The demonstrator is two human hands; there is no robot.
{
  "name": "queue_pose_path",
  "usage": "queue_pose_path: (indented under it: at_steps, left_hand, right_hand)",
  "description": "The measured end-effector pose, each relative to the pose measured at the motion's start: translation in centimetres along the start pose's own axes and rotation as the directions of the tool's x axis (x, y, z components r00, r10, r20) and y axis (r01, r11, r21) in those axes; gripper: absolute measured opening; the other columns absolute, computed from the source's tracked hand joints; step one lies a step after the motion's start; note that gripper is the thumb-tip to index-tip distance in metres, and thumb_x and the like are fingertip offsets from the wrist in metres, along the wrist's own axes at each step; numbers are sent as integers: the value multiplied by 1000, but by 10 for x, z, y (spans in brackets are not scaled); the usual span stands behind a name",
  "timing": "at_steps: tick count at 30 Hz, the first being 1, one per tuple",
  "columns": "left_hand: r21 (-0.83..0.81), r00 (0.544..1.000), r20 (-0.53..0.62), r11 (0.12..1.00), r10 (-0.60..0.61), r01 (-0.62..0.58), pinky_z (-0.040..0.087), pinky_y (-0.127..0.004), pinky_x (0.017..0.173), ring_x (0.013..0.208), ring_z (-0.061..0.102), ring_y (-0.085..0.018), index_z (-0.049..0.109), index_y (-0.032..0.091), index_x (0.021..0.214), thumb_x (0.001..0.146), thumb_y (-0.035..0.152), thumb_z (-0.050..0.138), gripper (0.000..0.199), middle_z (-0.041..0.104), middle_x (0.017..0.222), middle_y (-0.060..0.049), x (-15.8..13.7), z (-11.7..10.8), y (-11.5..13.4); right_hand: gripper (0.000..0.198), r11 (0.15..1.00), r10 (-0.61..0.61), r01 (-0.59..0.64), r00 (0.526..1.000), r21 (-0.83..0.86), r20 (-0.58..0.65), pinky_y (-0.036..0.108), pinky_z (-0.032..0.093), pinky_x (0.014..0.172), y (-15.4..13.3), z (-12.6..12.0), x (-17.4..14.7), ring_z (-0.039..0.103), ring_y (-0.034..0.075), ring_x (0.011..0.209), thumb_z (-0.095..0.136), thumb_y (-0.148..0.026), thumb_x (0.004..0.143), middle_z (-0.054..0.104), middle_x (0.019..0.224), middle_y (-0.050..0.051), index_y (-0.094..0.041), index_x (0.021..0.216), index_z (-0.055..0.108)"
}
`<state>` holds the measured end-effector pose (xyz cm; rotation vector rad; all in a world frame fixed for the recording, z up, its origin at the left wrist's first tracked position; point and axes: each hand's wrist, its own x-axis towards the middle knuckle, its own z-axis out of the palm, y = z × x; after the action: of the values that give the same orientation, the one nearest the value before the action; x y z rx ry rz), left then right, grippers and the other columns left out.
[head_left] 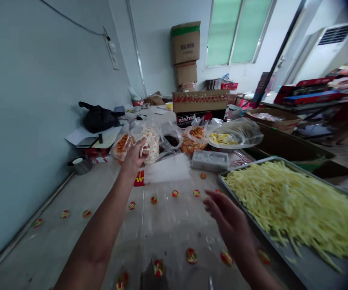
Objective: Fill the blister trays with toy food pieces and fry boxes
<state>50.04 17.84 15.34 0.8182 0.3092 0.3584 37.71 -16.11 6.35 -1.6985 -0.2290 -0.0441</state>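
My left hand reaches out to a clear bag of white pieces with orange specks. Its fingers are closed around some thin white pieces, partly hidden by the hand. Over the table front, my right hand is held with fingers stretched out and nothing in it, somewhat blurred. Below both hands, clear plastic covers the table, with rows of small round red-and-green spots, one a round spot. Close to the right hand lies a metal tray heaped with pale yellow strips.
Behind the hands stand bags of orange pieces, dark pieces and yellow-white pieces. A grey plastic tray sits before them. A cardboard box is farther back. At left are a black bag and a tape roll.
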Motion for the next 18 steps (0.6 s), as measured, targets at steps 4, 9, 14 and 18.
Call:
queue_pose_path:
  at_steps: [4, 9, 14, 18]
  left_hand:
    - [10, 990, 65, 992, -127, 127, 26, -11, 35, 45, 43, -2, 55, 16, 81, 73, 12, 82, 29, 47, 63, 6, -88, -18, -76]
    - [71, 984, 29, 982, -178, 175, 30, -12, 38, 47, 46, -2, 60, 16, 86, 65, 27, 89, 37, 53, 66, 6, -158, -32, -143]
    - [67, 968, 4, 966, -249, 248, 30, -11, 40, 49, 46, -1, 63, 16, 89, 64, 28, 89, 38, 55, 70, 5, -162, -32, -160]
    - [99, 947, -68, 942, -315, 321, 27, -11, 38, 47, 44, -1, 63, 14, 87, 69, 25, 84, 30, 60, 74, 1, -146, -32, -157]
  right_hand:
    - [66, 866, 202, -233, 973, 442, 116, 27, 51, 67, -5, 77, 35, 66, 19, 80, 80, -59, 69, 72, 100, 7, -18, 120, 68]
    - [40, 722, 321, -309, 942, 619, 95, 25, 41, 62, 36, 120, 20, 56, 14, 66, 83, -50, 60, 66, 73, 1, -18, 80, 70]
    - [36, 839, 312, -263, 950, 477, -24, 26, 39, 57, 63, 87, 16, 55, 15, 60, 78, -50, 64, 63, 66, 1, -18, 77, 69]
    - [21, 983, -79, 65, 994, -169, -79, 29, 44, 68, 75, 11, 59, 62, 19, 71, 69, -39, 79, 70, 77, 5, -18, 82, 73]
